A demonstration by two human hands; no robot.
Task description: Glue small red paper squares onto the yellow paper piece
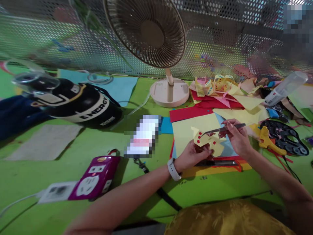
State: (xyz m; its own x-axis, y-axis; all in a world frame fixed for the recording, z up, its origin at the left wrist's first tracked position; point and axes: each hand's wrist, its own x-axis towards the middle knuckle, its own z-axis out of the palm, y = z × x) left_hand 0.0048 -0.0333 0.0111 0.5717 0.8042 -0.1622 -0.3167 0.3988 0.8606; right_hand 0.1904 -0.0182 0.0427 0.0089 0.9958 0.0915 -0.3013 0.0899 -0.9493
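Observation:
My left hand is closed on a pale yellow paper cutout that carries several small red squares. In my right hand is a pair of dark tweezers, pinched between the fingers. The tips of the tweezers reach the cutout near its red squares; whether they grip a piece is too small to tell. Beneath both hands lies a stack of coloured paper, with pale yellow on top and red, blue and orange edges showing. A dark cutter-like tool rests on the stack, partly behind my left hand.
A fan stands at the back. Folded yellow paper dice and scraps lie right of it. On the right are a yellow glue gun and a black palette. A phone, purple power strip and black bottle occupy the left.

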